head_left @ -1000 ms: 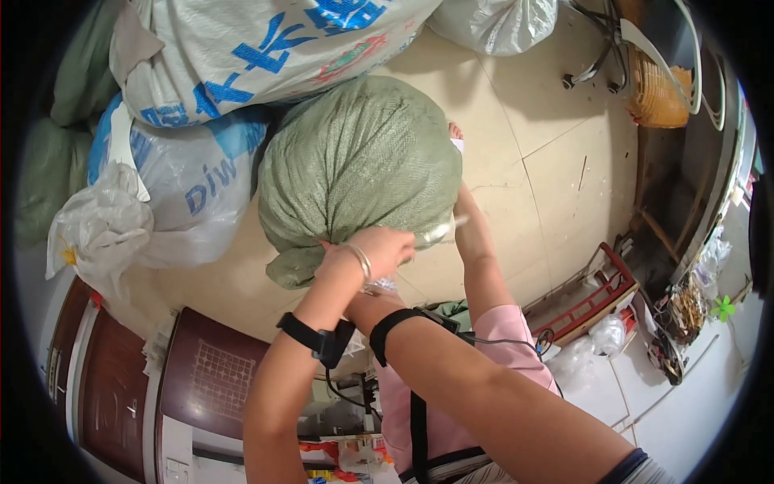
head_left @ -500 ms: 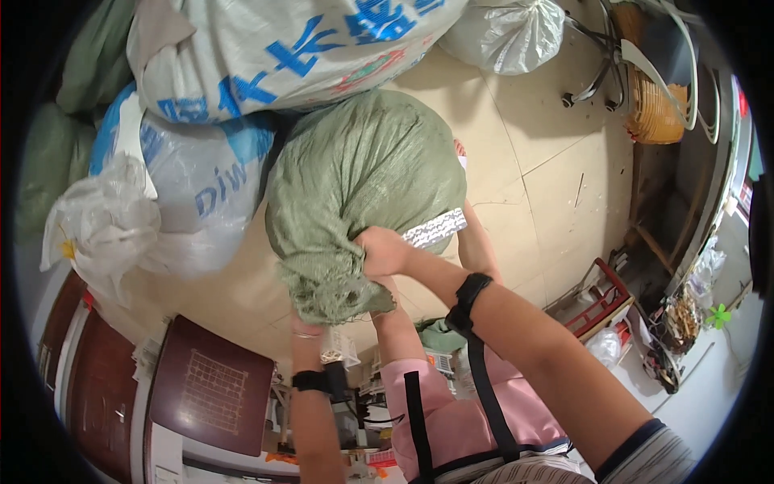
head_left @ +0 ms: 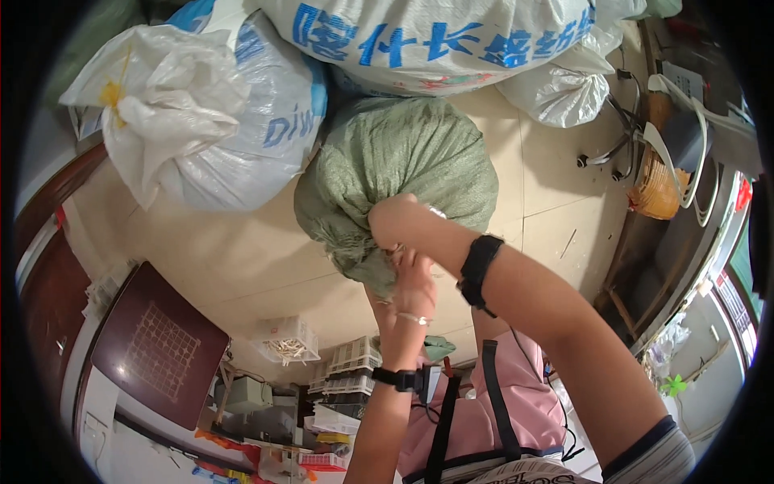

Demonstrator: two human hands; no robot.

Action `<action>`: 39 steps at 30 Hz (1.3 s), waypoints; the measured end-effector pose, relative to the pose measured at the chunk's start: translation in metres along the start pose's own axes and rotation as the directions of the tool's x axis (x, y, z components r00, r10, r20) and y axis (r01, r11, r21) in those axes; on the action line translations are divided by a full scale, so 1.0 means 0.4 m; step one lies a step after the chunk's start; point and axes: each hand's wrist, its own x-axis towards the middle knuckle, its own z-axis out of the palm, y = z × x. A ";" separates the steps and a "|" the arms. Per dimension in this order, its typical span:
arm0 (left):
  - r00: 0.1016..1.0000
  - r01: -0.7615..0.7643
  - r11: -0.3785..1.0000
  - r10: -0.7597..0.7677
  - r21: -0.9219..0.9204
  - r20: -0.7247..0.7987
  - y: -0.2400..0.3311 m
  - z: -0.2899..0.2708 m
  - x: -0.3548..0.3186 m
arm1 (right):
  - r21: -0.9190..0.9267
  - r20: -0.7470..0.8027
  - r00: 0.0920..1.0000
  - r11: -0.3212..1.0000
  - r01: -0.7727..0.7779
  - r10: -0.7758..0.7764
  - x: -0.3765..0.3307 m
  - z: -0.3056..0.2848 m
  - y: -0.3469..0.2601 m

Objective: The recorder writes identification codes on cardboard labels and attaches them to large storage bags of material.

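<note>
A bulging green woven sack (head_left: pixel 427 153) stands on the floor in front of me, its gathered mouth toward me. My right hand (head_left: pixel 395 222) is closed round the twisted neck, the fingers mostly hidden by the back of the hand. Just below it, my left hand (head_left: pixel 415 282) is at the loose frayed end of the sack, its fingers bent against the bunched cloth and slightly blurred. What lies between those fingertips is partly hidden. Both wrists wear black bands.
Behind the green sack lies a large white sack (head_left: pixel 435 52) with blue print. A tied white sack (head_left: pixel 242 153) stands at left, a silvery bag (head_left: pixel 560 93) at far right. A dark red board (head_left: pixel 161 347) with a grid and a crate (head_left: pixel 286 343) are at lower left.
My left hand has come from under the sack's mouth to its right side, just below my right hand. The right hand keeps its grip on the neck. The view has shifted left.
</note>
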 end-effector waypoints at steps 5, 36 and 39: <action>0.791 -0.371 -0.434 0.315 0.821 0.524 -0.020 0.129 0.029 | 0.846 0.325 0.923 0.500 -0.187 -0.206 -0.013 -0.041 0.261; 0.833 -0.313 -0.319 0.360 0.895 0.420 -0.031 0.005 -0.118 | 0.959 -0.219 0.955 0.227 0.173 0.201 -0.138 0.360 0.130; 0.917 -0.114 -0.068 0.376 0.991 0.132 -0.029 0.048 -0.034 | 0.961 -0.260 0.948 0.141 0.237 0.181 -0.138 0.386 0.101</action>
